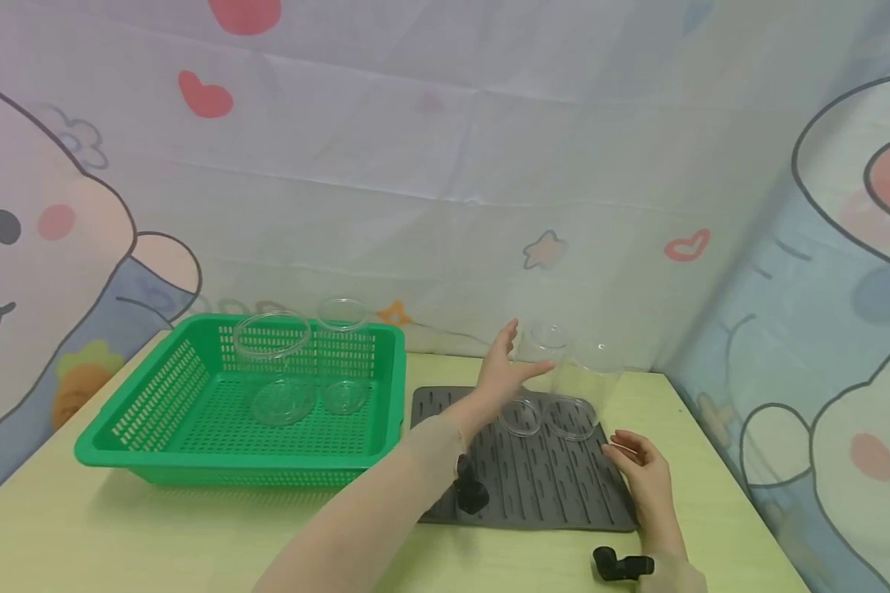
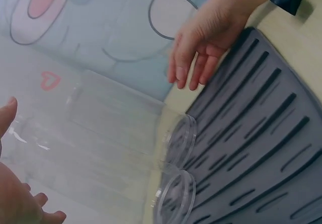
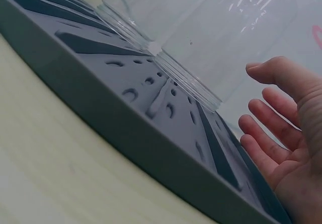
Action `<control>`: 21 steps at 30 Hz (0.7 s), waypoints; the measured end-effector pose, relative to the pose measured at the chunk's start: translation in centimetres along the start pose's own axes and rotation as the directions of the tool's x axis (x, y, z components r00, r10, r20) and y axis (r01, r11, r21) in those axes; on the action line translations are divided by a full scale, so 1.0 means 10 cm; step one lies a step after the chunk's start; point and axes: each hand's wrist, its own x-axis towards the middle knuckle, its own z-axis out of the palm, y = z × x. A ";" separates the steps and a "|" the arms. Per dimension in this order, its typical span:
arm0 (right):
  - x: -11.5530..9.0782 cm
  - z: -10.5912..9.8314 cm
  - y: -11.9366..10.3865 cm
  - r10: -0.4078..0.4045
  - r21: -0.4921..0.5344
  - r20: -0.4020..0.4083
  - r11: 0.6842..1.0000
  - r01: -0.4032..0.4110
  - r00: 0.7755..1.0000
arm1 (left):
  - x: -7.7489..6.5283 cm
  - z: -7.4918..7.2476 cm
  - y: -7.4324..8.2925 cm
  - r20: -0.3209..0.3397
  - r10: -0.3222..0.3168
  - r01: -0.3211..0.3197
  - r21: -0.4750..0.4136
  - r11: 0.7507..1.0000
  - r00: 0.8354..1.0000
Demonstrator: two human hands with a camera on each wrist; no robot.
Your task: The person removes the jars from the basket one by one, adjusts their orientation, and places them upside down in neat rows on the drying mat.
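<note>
Two tall, clear cylindrical containers, a left one (image 1: 522,418) and a right one (image 1: 584,391), stand side by side on a grey ribbed mat (image 1: 541,486). Beside the left container is my left hand (image 1: 503,371), its thumb and fingers spread apart. Contact with the clear wall cannot be made out. My right hand (image 1: 644,471) hovers near the mat's right edge, fingers loosely bent and holding nothing. In the right wrist view, a gap separates its fingers (image 3: 266,128) from the nearer container (image 3: 201,48).
A green plastic basket (image 1: 230,463) sits on the left of the pale yellow table (image 1: 193,543). Inside it stand two more clear containers, a wide one (image 1: 283,402) and a narrower one (image 1: 344,397). A printed cloth (image 1: 445,148) hangs behind the table.
</note>
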 end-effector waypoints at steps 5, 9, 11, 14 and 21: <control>0.00 0.01 0.01 -0.007 -0.002 0.000 1.000 0.007 1.000 | -0.15 -0.11 0.18 -0.010 0.020 -0.020 -0.036 0.999 1.000; 0.00 0.00 0.00 0.005 -0.017 0.002 1.000 -0.005 1.000 | -0.30 -0.26 0.32 0.001 0.053 -0.053 -0.072 0.996 0.999; -0.01 0.00 0.00 0.008 -0.020 0.005 1.000 -0.008 1.000 | -0.37 -0.35 0.39 0.001 0.082 -0.081 -0.079 0.994 0.997; -0.01 0.00 0.00 0.008 -0.026 0.005 1.000 -0.008 1.000 | -0.47 -0.50 0.47 -0.014 0.136 -0.137 -0.081 0.987 0.991; 0.00 0.00 0.00 0.007 -0.037 0.003 0.999 -0.007 1.000 | -0.72 -0.91 0.67 -0.065 0.250 -0.256 -0.114 0.960 0.966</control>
